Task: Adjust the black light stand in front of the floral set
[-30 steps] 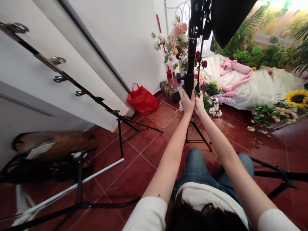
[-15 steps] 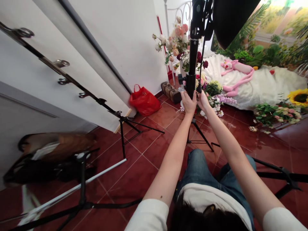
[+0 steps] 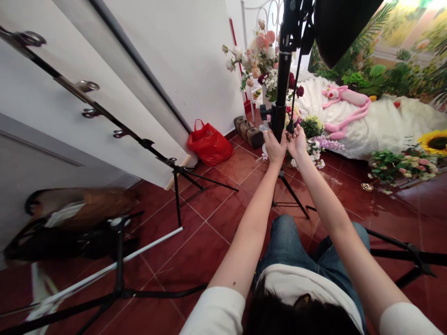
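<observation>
A black light stand rises in front of me, with a dark lamp head at its top. Just below the stand's collar and knob, my left hand is closed around the pole. A small clear, whitish thing shows beside its fingers; what it is I cannot tell. A thin black cord hangs along the pole and ends in a dark cone-shaped piece. My right hand is right under that piece, fingers bent and pinched together; whatever they hold is too small to make out.
Artificial flowers stand behind the pole, beside a white-draped bed with a pink plush toy. A red bag and a brown case lie by the wall. Stand legs and a white pole cross the tiled floor.
My right hand has turned and its fingers have lifted a little towards the cord's end. The left hand stays on the pole. The view has shifted slightly.
</observation>
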Available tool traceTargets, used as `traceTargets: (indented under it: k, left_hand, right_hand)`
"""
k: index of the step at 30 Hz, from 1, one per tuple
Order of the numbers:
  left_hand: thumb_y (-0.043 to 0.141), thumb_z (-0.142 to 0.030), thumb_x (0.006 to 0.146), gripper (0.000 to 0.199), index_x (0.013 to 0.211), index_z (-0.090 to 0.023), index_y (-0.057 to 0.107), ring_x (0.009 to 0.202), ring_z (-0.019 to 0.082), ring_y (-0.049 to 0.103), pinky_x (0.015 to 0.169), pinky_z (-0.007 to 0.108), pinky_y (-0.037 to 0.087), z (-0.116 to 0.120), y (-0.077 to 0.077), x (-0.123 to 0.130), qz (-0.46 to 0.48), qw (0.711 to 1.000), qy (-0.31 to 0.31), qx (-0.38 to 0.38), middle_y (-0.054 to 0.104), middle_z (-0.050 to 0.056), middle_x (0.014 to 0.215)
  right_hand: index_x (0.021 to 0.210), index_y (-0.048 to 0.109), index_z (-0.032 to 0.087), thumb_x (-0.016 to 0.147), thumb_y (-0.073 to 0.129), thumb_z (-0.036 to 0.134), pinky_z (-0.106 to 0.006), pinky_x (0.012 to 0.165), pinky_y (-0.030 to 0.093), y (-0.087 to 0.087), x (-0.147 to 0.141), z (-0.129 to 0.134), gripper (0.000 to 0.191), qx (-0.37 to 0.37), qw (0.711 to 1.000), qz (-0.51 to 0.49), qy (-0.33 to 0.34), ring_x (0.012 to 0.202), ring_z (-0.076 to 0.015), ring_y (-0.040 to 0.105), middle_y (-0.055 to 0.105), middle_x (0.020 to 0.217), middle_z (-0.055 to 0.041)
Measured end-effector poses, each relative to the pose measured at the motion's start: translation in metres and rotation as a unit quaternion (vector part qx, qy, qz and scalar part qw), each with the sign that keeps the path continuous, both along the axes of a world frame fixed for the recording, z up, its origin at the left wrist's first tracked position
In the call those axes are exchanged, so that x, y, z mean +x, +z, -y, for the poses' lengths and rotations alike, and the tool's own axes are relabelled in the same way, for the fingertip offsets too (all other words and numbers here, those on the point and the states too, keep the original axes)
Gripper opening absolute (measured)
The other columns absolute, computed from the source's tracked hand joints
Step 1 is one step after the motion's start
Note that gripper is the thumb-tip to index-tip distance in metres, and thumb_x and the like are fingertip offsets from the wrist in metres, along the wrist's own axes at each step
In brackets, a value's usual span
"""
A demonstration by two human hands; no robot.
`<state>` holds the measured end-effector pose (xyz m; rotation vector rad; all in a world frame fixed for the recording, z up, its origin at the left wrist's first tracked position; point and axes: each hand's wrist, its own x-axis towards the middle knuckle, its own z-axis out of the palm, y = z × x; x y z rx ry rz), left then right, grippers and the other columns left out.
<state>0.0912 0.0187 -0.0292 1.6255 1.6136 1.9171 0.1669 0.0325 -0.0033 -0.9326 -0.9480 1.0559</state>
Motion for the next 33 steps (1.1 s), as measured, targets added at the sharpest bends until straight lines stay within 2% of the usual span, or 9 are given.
traceTargets:
  k: [3,7,11,16,21,24,26,29,33]
  left_hand:
    - [0.036,-0.072,0.091,0.067,0.112,-0.012,0.056,0.128,0.030,0.056,0.110,0.045,0.046,0.002,0.002,0.000,0.001,1.000,-0.006,-0.009,0.059,0.021,0.114]
    - [0.037,-0.071,0.092,0.064,0.107,-0.012,0.056,0.125,0.030,0.058,0.107,0.045,0.047,0.006,0.006,-0.002,0.002,1.000,-0.018,-0.018,0.059,0.021,0.113]
    - [0.039,-0.070,0.092,0.060,0.104,-0.013,0.056,0.120,0.029,0.059,0.104,0.045,0.049,0.009,0.008,-0.003,0.000,1.000,-0.015,-0.021,0.058,0.019,0.111]
    - [0.039,-0.067,0.094,0.057,0.104,-0.013,0.055,0.118,0.028,0.060,0.103,0.043,0.049,0.009,0.006,-0.003,-0.005,1.000,-0.010,-0.016,0.057,0.018,0.111]
    - [0.047,-0.060,0.094,0.048,0.105,-0.014,0.054,0.118,0.027,0.060,0.103,0.040,0.049,0.009,0.005,-0.001,-0.002,1.000,-0.005,-0.020,0.058,0.017,0.111]
    - [0.055,-0.049,0.093,0.038,0.110,-0.015,0.053,0.118,0.026,0.060,0.102,0.039,0.049,0.010,0.005,-0.001,0.008,1.000,-0.006,-0.022,0.058,0.017,0.114]
    - [0.057,-0.040,0.093,0.032,0.112,-0.015,0.052,0.117,0.026,0.060,0.101,0.039,0.049,0.012,0.005,-0.001,0.015,0.999,-0.009,-0.029,0.059,0.016,0.115]
    - [0.055,-0.029,0.093,0.021,0.110,-0.016,0.053,0.113,0.023,0.061,0.101,0.038,0.049,0.013,0.004,-0.003,0.026,0.999,-0.020,-0.037,0.060,0.013,0.112]
    - [0.052,-0.025,0.096,0.015,0.108,-0.016,0.054,0.107,0.020,0.061,0.100,0.036,0.050,0.015,0.005,-0.006,0.016,0.999,-0.041,-0.023,0.060,0.012,0.108]
  right_hand:
    - [0.076,0.048,0.024,0.081,0.063,0.064,-0.024,0.069,0.054,0.005,0.007,0.013,0.043,-0.080,0.995,-0.065,-0.009,0.075,-0.0125,0.063,0.060,0.074,0.0019]
    - [0.080,0.051,0.023,0.077,0.076,0.044,-0.019,0.061,0.050,0.012,0.006,0.022,0.032,-0.138,0.989,-0.045,0.025,0.060,-0.0070,0.056,0.054,0.068,0.0065]
    - [0.086,0.051,0.023,0.074,0.075,0.022,-0.020,0.060,0.051,0.017,0.006,0.016,0.026,-0.146,0.987,-0.053,0.038,0.055,-0.0066,0.053,0.054,0.065,0.0080]
    - [0.093,0.052,0.024,0.063,0.065,0.006,-0.022,0.069,0.053,0.015,0.013,0.017,0.037,-0.110,0.989,-0.081,0.054,0.065,-0.0088,0.058,0.061,0.072,0.0073]
    - [0.099,0.061,0.025,0.064,0.071,0.020,-0.029,0.093,0.053,0.015,0.014,0.038,0.037,0.020,0.998,0.034,0.051,0.103,-0.0160,0.065,0.071,0.104,0.0015]
    - [0.096,0.065,0.025,0.064,0.080,0.037,-0.036,0.107,0.047,0.021,0.008,0.046,0.037,0.084,0.983,0.145,0.073,0.116,-0.0221,0.061,0.072,0.109,-0.0014]
    - [0.089,0.066,0.024,0.062,0.083,0.044,-0.038,0.105,0.048,0.026,0.003,0.047,0.038,0.098,0.971,0.207,0.064,0.112,-0.0245,0.063,0.073,0.101,-0.0025]
    - [0.074,0.064,0.022,0.065,0.082,0.050,-0.036,0.090,0.054,0.031,-0.007,0.048,0.035,0.091,0.958,0.271,0.012,0.095,-0.0243,0.065,0.069,0.079,-0.0017]
    - [0.062,0.059,0.021,0.068,0.080,0.050,-0.032,0.077,0.055,0.039,-0.018,0.054,0.036,0.066,0.951,0.296,-0.070,0.088,-0.0244,0.066,0.064,0.066,-0.0008]
